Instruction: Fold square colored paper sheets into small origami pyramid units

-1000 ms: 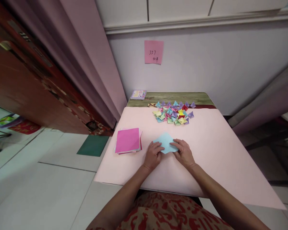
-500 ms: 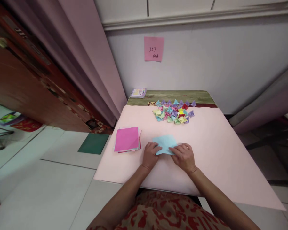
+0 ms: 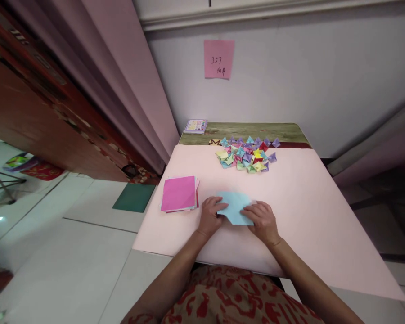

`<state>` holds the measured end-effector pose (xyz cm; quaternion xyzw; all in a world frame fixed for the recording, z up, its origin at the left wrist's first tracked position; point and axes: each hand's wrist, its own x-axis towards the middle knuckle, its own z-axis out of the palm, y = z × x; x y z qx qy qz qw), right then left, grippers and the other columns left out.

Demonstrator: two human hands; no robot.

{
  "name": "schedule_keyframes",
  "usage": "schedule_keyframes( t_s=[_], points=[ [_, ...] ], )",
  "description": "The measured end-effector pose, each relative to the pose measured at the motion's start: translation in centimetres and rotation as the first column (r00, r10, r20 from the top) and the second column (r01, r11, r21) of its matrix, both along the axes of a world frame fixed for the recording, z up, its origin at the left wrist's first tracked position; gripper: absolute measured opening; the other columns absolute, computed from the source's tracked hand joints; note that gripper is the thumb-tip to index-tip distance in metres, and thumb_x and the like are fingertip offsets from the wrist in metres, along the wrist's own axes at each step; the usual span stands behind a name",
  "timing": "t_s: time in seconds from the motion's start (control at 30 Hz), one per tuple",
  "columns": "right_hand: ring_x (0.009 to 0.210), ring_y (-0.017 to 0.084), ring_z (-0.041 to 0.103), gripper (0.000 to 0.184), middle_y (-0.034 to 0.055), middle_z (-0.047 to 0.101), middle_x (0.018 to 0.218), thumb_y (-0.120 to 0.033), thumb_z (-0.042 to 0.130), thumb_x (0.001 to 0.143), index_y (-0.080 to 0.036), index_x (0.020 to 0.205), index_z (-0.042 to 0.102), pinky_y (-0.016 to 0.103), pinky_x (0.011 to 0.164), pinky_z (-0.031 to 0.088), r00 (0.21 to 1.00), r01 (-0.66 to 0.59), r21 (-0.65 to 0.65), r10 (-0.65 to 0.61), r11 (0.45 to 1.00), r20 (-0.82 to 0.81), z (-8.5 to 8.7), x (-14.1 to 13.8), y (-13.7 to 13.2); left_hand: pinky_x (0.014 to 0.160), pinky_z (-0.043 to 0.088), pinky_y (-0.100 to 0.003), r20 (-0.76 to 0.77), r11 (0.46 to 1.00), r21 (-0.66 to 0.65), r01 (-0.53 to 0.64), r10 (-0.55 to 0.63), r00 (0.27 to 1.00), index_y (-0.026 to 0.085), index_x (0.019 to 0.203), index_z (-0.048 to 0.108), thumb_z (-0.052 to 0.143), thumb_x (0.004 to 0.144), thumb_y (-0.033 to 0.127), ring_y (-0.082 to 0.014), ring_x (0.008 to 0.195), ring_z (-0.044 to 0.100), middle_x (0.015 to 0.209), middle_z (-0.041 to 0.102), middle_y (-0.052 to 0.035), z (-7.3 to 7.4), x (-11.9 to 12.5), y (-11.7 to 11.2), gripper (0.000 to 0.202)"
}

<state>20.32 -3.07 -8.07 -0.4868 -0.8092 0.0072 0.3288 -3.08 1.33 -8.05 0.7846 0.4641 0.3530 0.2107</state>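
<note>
A light blue paper sheet (image 3: 235, 206) lies on the pink table cover (image 3: 300, 211) in front of me. My left hand (image 3: 211, 216) has curled fingers on the sheet's left edge. My right hand (image 3: 263, 219) presses down on its lower right part with fingers bent. Both hands hold the sheet against the table. A stack of coloured paper with a magenta top sheet (image 3: 179, 194) lies just left of my left hand. A pile of several small folded paper pieces (image 3: 247, 155) in many colours sits farther back.
A small booklet (image 3: 195, 126) lies at the back left corner of the wooden tabletop (image 3: 283, 132). A pink note (image 3: 218, 59) is stuck on the wall. Curtains (image 3: 128, 76) and a dark red door hang at left; a green mat (image 3: 134, 197) lies on the floor.
The blue sheet has been turned on the table, from a corner pointing away to lying roughly square, and both hands have shifted slightly along its edges. The view has tilted a little.
</note>
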Motion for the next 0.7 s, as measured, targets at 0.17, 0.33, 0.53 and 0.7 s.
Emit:
schedule_keyframes(
  t_s=[0.17,0.33,0.53,0.7],
  points=[
    [0.098,0.020,0.061,0.030,0.0004,0.073,0.104,-0.013,0.054,0.086,-0.030,0.103,0.072,0.039,0.100,0.038,0.999,0.035,0.084,-0.036,0.996,0.018,0.2,0.0,-0.7,0.095,0.046,-0.044,0.039,0.996,0.085,-0.038,0.035,0.999,0.024,0.087,0.074,0.066,0.070,0.006,-0.0247,0.109,0.057,0.114,0.068,-0.0061,0.1,-0.3,0.0,0.026],
    [0.107,0.023,0.060,0.035,0.0027,0.069,0.115,-0.009,0.053,0.081,-0.029,0.104,0.071,0.043,0.102,0.038,0.977,0.209,0.035,-0.207,0.977,-0.042,-0.4,0.3,0.3,0.104,0.039,-0.048,-0.095,0.966,0.258,-0.012,0.037,0.995,0.024,0.086,0.070,0.051,0.080,0.001,-0.0205,0.106,0.058,0.105,0.070,-0.0034,0.5,0.3,-0.6,0.031],
    [0.111,0.024,0.059,0.041,0.0081,0.066,0.119,-0.014,0.043,0.089,-0.023,0.125,0.060,0.043,0.097,0.045,0.867,0.415,-0.059,-0.414,0.908,-0.277,0.1,0.7,0.4,0.105,0.036,-0.045,-0.373,0.928,0.355,0.115,0.028,0.928,0.023,0.092,0.067,0.052,0.084,0.005,-0.0197,0.088,0.057,0.078,0.065,-0.0027,0.9,1.1,-1.7,0.024],
    [0.115,0.028,0.058,0.048,0.0093,0.064,0.126,-0.027,0.064,0.083,-0.024,0.130,0.058,0.045,0.102,0.041,0.993,0.096,0.048,-0.092,0.994,-0.071,0.9,0.5,-0.8,0.106,0.034,-0.045,-0.379,0.916,0.384,0.115,0.042,0.925,0.022,0.094,0.065,0.052,0.087,0.011,-0.0195,0.090,0.059,0.079,0.064,-0.0027,1.1,1.3,-2.1,0.018]
  ],
)
